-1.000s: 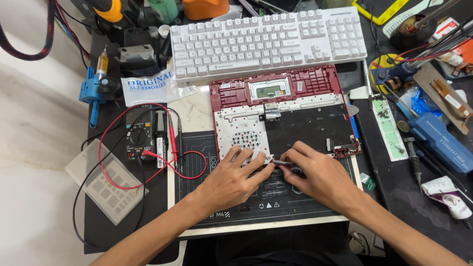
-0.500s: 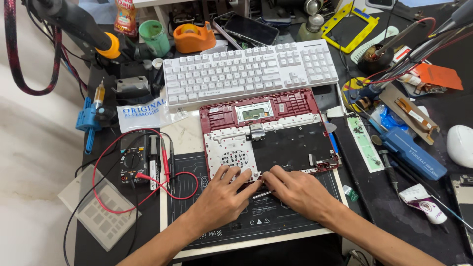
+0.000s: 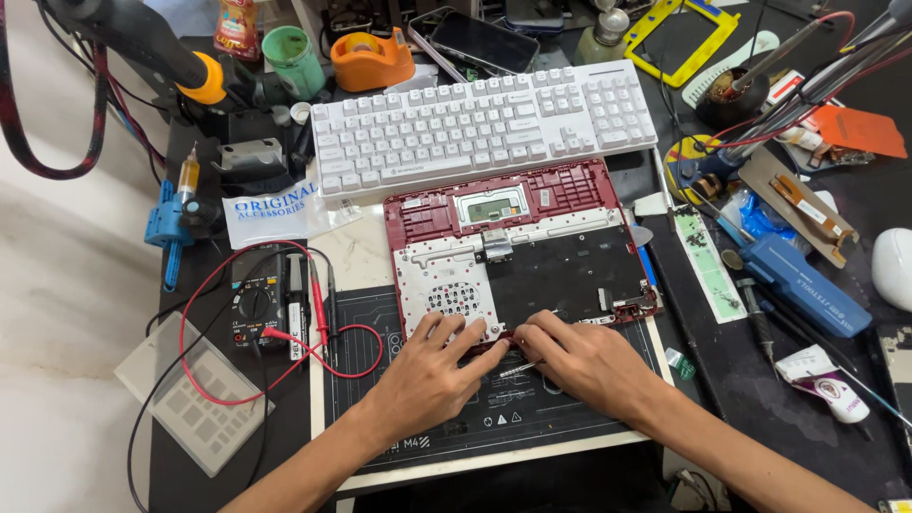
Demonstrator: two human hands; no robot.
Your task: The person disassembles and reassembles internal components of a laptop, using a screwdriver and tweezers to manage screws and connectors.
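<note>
our landmark is the red laptop shell [image 3: 518, 256], open on the dark work mat [image 3: 427, 427], with the white keyboard [image 3: 484, 119] just behind it. both our hands meet at its near edge. our left hand [image 3: 432, 375] presses curled fingers on the perforated metal plate [image 3: 442, 285]. our right hand [image 3: 579, 361], the nearer one, pinches a slim metal tool [image 3: 518, 368] lying left-right along that edge.

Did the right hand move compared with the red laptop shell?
No. The right hand stays at the near edge of the red laptop shell, beside the left hand.
</note>
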